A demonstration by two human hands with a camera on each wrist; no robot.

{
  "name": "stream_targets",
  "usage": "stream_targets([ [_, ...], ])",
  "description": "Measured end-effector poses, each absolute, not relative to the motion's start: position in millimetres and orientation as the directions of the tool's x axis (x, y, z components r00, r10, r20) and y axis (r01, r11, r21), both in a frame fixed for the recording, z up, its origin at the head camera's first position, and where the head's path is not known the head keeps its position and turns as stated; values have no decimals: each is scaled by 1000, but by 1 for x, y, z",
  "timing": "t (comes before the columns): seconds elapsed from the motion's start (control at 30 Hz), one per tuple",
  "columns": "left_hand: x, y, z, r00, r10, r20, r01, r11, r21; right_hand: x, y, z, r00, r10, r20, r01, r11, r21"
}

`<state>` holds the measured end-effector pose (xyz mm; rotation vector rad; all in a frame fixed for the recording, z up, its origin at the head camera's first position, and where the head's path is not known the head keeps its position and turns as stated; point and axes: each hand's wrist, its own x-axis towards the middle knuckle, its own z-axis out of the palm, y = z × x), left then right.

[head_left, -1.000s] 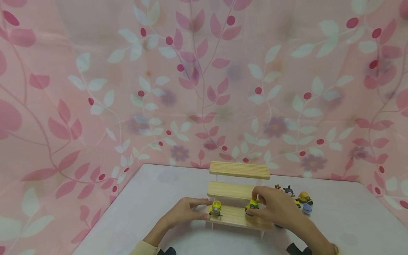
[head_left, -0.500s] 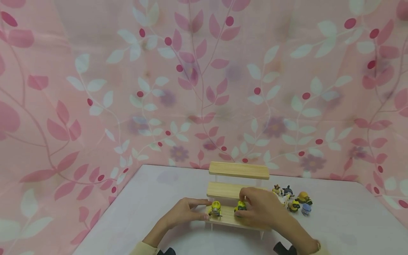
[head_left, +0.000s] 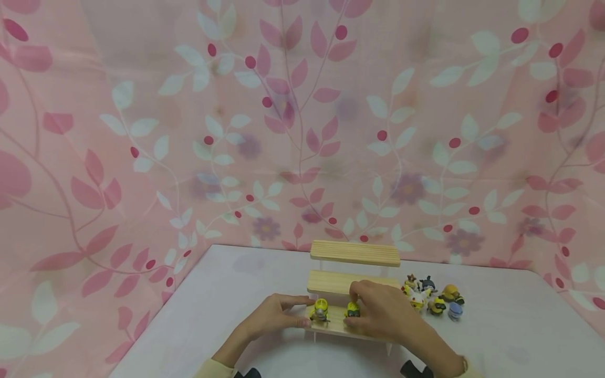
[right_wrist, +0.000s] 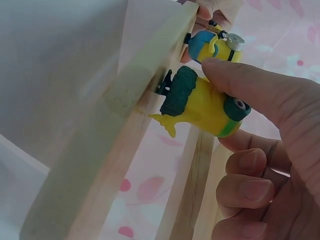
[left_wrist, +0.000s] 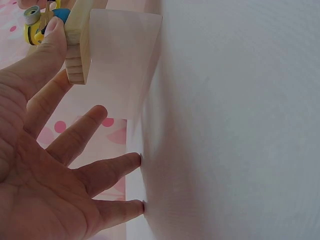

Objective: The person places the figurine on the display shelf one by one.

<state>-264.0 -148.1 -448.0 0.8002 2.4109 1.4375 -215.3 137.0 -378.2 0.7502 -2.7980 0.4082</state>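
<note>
A three-tier wooden display shelf point(head_left: 354, 283) stands on the white table. My left hand point(head_left: 276, 317) holds the left end of its lowest board point(left_wrist: 76, 62) with thumb and index finger; the other fingers spread out. On that board, close to these fingers, stands a yellow Minion figurine point(head_left: 321, 310) in blue. My right hand point(head_left: 385, 315) pinches a second Minion figurine point(right_wrist: 200, 105), in a dark green skirt and goggles, between thumb and index finger. It is upright over the lowest board, right of the first; whether its feet touch the board I cannot tell.
Right of the shelf, several small figurines point(head_left: 437, 305) are grouped on the table point(head_left: 510, 325), among them a white one point(head_left: 417, 300) and a blue one point(head_left: 456, 311). A pink floral cloth point(head_left: 302, 131) hangs behind. The middle board point(head_left: 328, 282) overhangs close behind my right fingers.
My right hand has moved left along the lowest board with the green-skirted Minion figurine, nearer the other one. More of the grouped figurines show. My left hand stays where it was.
</note>
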Motion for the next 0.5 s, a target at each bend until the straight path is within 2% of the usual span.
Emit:
stream_targets([
  [0.5, -264, -148, -447, -833, 549, 76, 326, 374, 868, -216, 139, -385, -826, -470, 311, -537, 824, -180],
])
